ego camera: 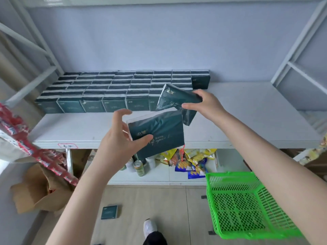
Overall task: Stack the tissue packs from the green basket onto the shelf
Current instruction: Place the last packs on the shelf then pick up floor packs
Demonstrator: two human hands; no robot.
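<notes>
Head view: near tissue pack (157, 135) held in the air over the front edge of the shelf (79, 128), gripped at its left short end by the left hand (116, 144), thumb on the printed face, fingers curled behind. Far tissue pack (177, 98) tilted in the air just before the right end of the stocked rows (99, 89), pinched at its right end by the right hand (205, 103), thumb below and fingers above. Probably light and soft, with smooth, wrinkled plastic wrapper, likely to slide under a weak pinch; not fragile, but easily dented. Better taken across the short ends or the broad faces, not by the loose wrapper seam. Bare shelf board to the right of the rows. Green basket (247, 204) low at the right, below the right forearm, no pack visible in the part shown. Lone pack (109, 212) lying on the floor; snack bags (192, 160) and cans (138, 167) on the lower board; cardboard box (39, 190) at the left.
</notes>
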